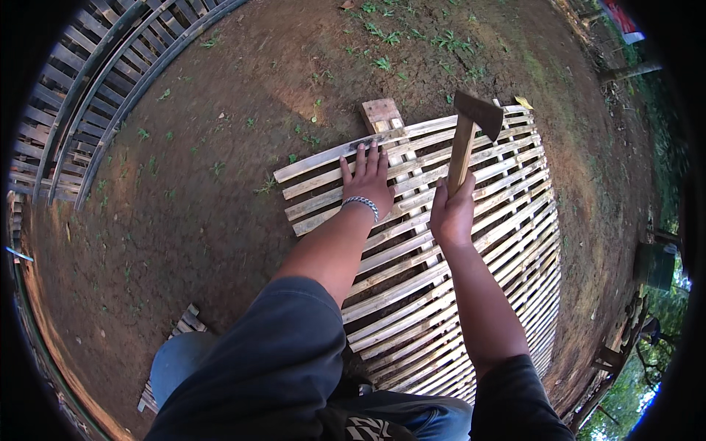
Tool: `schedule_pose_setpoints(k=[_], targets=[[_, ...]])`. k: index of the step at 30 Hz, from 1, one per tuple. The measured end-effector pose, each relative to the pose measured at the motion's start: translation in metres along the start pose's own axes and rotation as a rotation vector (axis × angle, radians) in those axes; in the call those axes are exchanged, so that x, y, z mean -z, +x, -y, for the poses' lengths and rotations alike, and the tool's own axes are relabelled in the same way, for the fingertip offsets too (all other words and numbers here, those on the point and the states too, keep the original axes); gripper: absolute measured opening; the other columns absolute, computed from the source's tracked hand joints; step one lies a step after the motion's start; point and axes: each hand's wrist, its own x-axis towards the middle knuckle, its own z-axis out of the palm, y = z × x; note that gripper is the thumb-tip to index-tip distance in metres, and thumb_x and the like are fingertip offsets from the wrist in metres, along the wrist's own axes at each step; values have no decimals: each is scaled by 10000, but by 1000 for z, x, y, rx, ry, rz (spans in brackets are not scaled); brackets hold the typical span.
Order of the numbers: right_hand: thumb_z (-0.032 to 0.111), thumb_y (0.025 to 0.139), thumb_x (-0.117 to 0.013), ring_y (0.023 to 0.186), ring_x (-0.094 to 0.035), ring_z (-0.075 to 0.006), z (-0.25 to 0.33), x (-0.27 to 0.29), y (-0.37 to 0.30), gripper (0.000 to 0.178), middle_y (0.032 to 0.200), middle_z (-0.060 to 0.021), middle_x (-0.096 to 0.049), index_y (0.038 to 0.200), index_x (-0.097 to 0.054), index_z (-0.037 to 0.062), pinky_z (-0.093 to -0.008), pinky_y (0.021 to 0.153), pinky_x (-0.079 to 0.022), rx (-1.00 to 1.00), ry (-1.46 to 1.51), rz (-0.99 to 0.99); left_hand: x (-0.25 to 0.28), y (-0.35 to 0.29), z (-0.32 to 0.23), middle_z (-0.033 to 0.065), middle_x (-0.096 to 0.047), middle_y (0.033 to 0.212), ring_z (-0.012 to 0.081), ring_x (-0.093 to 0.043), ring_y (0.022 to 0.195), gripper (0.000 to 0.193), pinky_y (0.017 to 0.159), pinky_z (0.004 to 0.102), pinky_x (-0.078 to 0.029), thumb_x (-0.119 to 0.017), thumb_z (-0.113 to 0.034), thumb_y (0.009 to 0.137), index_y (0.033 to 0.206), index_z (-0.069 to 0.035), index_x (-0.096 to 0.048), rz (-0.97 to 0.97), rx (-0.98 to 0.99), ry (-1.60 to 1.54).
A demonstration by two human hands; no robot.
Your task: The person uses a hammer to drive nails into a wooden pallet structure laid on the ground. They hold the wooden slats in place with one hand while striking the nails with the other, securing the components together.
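Note:
A panel of many pale, narrow slats (401, 290) lies on the ground in front of me, its slats fixed across supports beneath. My left hand (368, 180) rests flat on the slats near the panel's far left corner, fingers spread, a chain bracelet on the wrist. In my right hand (453, 213) is the wooden handle of a hatchet (462, 147), held upright over the panel. The hatchet's dark metal head is at the top, above the slats. A wooden board (380, 112) sticks out from under the far edge, close to my left fingertips.
Bare brown soil (220, 169) with small green weeds surrounds the panel. Slatted wooden fencing (110, 95) curves along the far left. A smaller bundle of slats (190, 320) lies by my left knee. A dark green container (654, 266) and plants stand at the right.

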Motion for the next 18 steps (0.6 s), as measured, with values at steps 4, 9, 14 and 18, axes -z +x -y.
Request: schedule_pose_setpoints(k=[4,9,14,18], targets=[[170,989,-599,957,-702,-503,-63,-14,-12,386,979,-319,-709,1297,-443,-2,-585,843,-557,-105,-595,562,3,0,1,96,-11,1774,321,31,1632,835,1261,653,26,-520,-477,1033,1686,-121,-141,-6,-6,-10],[231,1022,-602,908,-678,-538,17,14,12,394,913,-322,-700,1297,-436,2,-618,792,-527,-11,-332,370,-1,1,4,84,-16,1775,307,27,1633,820,1263,649,32,-515,-476,1034,1684,-127,-157,-16,7,6],[198,1013,-600,993,-700,-486,28,27,25,366,1002,-298,-717,1289,-457,4,-581,880,-541,11,-467,475,-2,2,3,93,-7,1775,319,34,1632,815,1264,645,28,-499,-481,1040,1684,-120,-154,-16,-9,-10],[220,1015,-592,1003,-715,-438,37,54,50,294,1022,-247,-733,1250,-516,61,-559,884,-556,65,-718,708,-4,0,7,95,-9,1774,322,25,1631,814,1266,649,10,-493,-482,1041,1680,-104,-158,-35,-9,5]])
